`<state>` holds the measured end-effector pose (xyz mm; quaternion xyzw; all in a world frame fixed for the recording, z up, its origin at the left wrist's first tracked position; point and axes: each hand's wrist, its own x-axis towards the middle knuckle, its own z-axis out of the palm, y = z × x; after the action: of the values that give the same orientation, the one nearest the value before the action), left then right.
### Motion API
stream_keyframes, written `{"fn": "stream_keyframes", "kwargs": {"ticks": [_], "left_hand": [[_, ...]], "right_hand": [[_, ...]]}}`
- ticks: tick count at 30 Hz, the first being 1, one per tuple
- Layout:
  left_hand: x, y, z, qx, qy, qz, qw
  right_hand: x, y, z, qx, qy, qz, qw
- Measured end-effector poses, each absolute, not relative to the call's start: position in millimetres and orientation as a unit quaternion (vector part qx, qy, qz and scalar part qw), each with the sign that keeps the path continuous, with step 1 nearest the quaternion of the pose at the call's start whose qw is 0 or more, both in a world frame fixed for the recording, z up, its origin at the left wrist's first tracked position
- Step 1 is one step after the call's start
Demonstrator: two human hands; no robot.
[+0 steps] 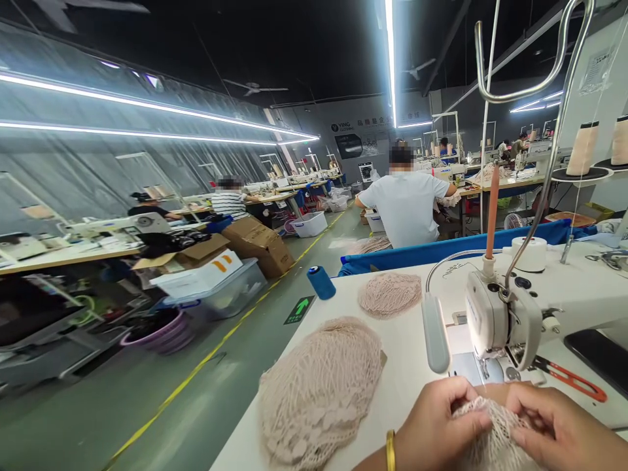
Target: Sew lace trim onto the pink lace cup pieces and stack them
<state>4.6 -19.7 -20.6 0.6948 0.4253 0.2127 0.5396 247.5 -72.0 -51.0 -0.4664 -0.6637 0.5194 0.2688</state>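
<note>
Both hands pinch a piece of beige openwork lace fabric (495,435) at the lower right, just in front of the sewing machine (490,314). My left hand (444,418), with a gold bangle at its wrist, has thumb and fingers closed on the left side of the lace. On the right side my right hand (554,418) grips it the same way. The fabric's lower part runs out of the frame. Beyond the hands are the needle area and a lit lamp (436,333). Orange-handled thread snips (574,379) lie right of the needle.
A large pile of lace pieces (324,392) and a smaller pile (390,294) lie left on the white table. A blue thread cone (321,282) stands at its far left edge. A black phone-like object (598,353) is at right. Co-workers sit beyond, one in a white shirt (409,206).
</note>
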Motion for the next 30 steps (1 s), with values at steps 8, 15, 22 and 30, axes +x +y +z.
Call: {"fn": "stream_keyframes", "kwargs": {"ticks": [8, 15, 22, 30], "left_hand": [[4.3, -24.3, -32.1, 0.803, 0.314, 0.318, 0.394], [0.0, -21.0, -41.5, 0.836, 0.261, 0.347, 0.335], [2.5, -23.9, -40.5, 0.836, 0.251, 0.368, 0.321], [1.2, -22.1, -48.1, 0.841, 0.263, 0.327, 0.341]], "right_hand": [[241.6, -78.7, -58.2, -0.509, -0.727, 0.334, 0.317], [236.6, -85.0, -43.9, -0.505, -0.712, 0.296, 0.388], [235.4, -80.4, -44.3, -0.455, -0.763, 0.262, 0.378], [236.5, -82.4, -57.0, -0.404, -0.784, 0.227, 0.413]]}}
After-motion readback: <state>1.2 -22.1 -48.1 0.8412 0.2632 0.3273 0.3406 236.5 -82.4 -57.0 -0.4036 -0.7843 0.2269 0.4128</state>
